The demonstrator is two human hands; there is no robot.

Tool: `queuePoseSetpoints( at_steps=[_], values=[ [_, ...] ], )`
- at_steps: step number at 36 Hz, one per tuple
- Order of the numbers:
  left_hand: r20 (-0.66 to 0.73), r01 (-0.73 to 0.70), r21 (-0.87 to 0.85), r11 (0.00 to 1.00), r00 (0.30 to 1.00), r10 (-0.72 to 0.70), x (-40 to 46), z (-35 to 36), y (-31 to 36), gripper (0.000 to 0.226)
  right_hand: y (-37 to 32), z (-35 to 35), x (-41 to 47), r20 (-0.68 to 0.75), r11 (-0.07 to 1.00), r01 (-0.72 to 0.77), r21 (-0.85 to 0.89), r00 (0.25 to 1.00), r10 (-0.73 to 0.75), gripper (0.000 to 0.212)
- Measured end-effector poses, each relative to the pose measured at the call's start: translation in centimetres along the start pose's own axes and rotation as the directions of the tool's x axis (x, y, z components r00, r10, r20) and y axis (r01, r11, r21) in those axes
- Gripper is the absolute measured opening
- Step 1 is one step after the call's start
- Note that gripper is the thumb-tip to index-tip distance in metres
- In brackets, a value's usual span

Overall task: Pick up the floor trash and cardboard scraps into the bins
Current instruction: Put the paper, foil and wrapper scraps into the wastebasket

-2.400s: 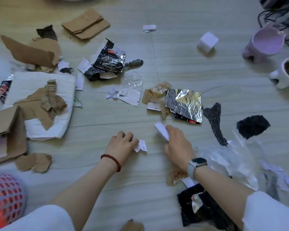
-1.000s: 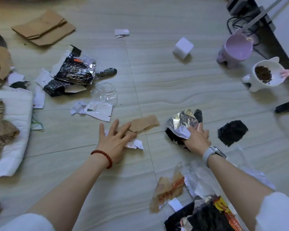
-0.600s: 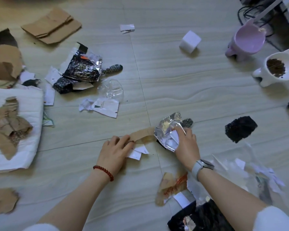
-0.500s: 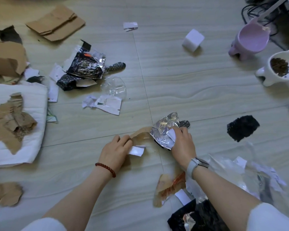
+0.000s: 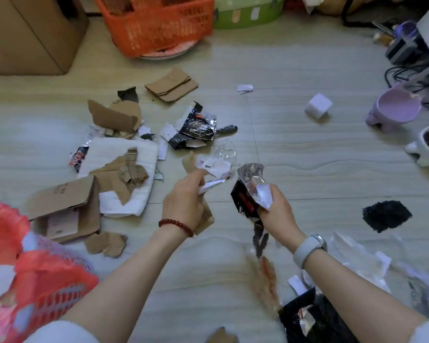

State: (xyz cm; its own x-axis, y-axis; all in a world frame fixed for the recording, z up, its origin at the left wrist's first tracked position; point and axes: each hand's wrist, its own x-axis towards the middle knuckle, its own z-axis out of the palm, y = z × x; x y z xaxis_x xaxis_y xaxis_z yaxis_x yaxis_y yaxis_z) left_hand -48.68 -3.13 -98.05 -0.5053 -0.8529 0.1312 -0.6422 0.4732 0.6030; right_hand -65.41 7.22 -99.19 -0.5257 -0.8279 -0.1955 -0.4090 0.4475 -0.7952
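Since half a second ago both hands have lifted off the floor (image 5: 295, 154) with their loads, and the view has tipped up to take in the containers along the far edge. Left to right: a red mesh bin (image 5: 35, 293), blurred, stands at the near-left corner; beyond it lie a flattened cardboard box (image 5: 65, 204), a white padded sheet (image 5: 134, 154) bearing torn cardboard, and more brown scraps (image 5: 114, 117). The left hand (image 5: 183, 204) is curled around a brown cardboard strip (image 5: 204, 219) and a white paper slip (image 5: 212, 185). The right hand (image 5: 278, 211) clenches a crumpled foil wrapper (image 5: 250, 174) with black and red film. A black scrap (image 5: 385, 215) lies farther right; two cups stand at the right edge. An orange basket (image 5: 159, 23) and a green tub (image 5: 248, 11) stand at the far edge. Step in hand, as judged: gathering, with both handfuls ready for disposal. The next move calls for carrying each load to a bin, cardboard perhaps sorted apart from wrappers, and keeping the loose slip from dropping.
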Motion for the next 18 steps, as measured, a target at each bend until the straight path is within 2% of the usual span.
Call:
queuePoseSetpoints(
  at_steps=[4,8,11,14,16,18],
  values=[
    [-0.102,0.037,-0.043,0.998,0.994,-0.041,-0.5,-7.5,2.5,0.037,-7.0,-0.7,-2.5,0.029,0.987,0.115,0.111,0.992,-0.119,0.026],
    [-0.185,0.099,-0.033,0.995,0.977,-0.104,-2.8,-15.6,3.3,0.028,-13.6,-0.1,-5.5,0.095,0.965,0.218,0.148,0.968,-0.233,0.037],
    [-0.263,0.179,0.032,0.983,0.951,-0.164,-5.8,-21.1,1.5,0.031,-17.9,1.8,-7.7,0.153,0.941,0.301,0.154,0.934,-0.324,0.05],
    [-0.378,0.257,0.079,0.963,0.902,-0.21,-9.7,-25.5,-1.8,0.03,-21.4,4.8,-9.7,0.246,0.907,0.386,0.165,0.875,-0.417,0.049],
    [-0.384,0.343,0.132,0.93,0.883,-0.271,-12.1,-27.2,-4.8,0.033,-23.6,7.3,-10.8,0.283,0.874,0.455,0.169,0.827,-0.485,0.049],
    [-0.298,0.418,0.184,0.89,0.886,-0.355,-14.1,-28.2,-7.9,0.038,-25.5,10.0,-11.7,0.297,0.849,0.489,0.2,0.796,-0.528,0.049]
  ],
)
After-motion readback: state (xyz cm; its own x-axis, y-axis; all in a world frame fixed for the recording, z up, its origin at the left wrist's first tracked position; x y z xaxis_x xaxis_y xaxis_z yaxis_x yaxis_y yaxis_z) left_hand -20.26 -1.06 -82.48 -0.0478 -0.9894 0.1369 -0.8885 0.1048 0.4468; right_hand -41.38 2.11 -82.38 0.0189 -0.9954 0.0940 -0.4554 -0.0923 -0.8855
